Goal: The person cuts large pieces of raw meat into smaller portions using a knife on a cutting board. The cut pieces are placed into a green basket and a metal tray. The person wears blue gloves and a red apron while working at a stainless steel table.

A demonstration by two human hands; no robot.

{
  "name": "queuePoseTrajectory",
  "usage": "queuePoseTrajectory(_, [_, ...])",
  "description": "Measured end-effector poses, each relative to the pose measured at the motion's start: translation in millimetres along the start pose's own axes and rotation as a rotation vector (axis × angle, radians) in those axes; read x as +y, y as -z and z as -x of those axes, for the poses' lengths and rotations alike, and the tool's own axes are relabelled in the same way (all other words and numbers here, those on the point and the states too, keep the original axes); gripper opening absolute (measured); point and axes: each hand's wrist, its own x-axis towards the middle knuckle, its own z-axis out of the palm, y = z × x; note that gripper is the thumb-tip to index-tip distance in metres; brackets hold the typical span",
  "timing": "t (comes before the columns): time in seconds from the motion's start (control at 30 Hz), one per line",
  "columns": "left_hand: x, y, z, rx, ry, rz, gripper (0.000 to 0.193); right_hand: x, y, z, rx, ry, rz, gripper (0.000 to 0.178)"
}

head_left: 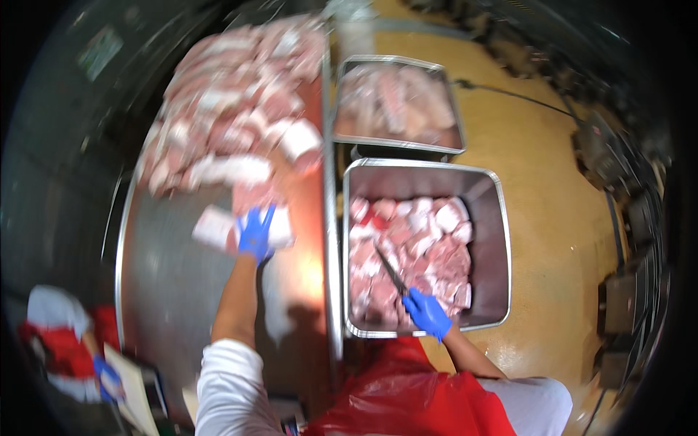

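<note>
My left hand (255, 232), in a blue glove, lies on cuts of raw meat on the steel table with its fingers spread. A pale, fatty piece of meat (215, 228) shows on its left side, and a pinker cut (256, 196) lies just beyond its fingertips. My right hand (429, 314), also gloved in blue, is closed round the handle of a knife (392, 270). The dark blade slants up and left above the meat chunks (443, 261) in the near steel bin (502, 240). Part of the handle is hidden in my fist.
A large heap of meat slabs (225, 109) covers the far part of the steel table (182, 291). Beyond the near bin stands a second bin (456, 134) filled with pale meat. At lower left is a co-worker's gloved hand (107, 379) by a pale board (131, 389).
</note>
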Motion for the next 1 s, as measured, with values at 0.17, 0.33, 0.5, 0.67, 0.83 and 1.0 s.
queuePoseTrajectory(0.17, [8,32,-45,-0.246,0.078,0.106,0.112,43,39,9,0.102,-0.219,-0.13,0.02])
queuePoseTrajectory(0.33, [41,27,-12,-0.175,0.516,0.38,0.106,21,46,-14,0.091,-0.289,-0.375,0.02])
queuePoseTrajectory(0.5, [9,-15,99,0.04,1.034,1.368,0.088,-13,10,-51,-0.089,-0.119,-0.463,0.021])
queuePoseTrajectory(0.67, [115,118,207,0.426,0.914,2.299,0.062,-39,-32,-79,-0.322,0.023,-0.398,0.022])
queuePoseTrajectory(0.83, [157,233,360,0.803,1.17,1.82,0.047,-101,-65,-101,-0.48,0.189,-0.455,0.013])
queuePoseTrajectory(1.0, [176,353,512,1.002,1.442,1.64,0.056,-158,-119,-97,-0.747,0.318,-0.463,0.012])
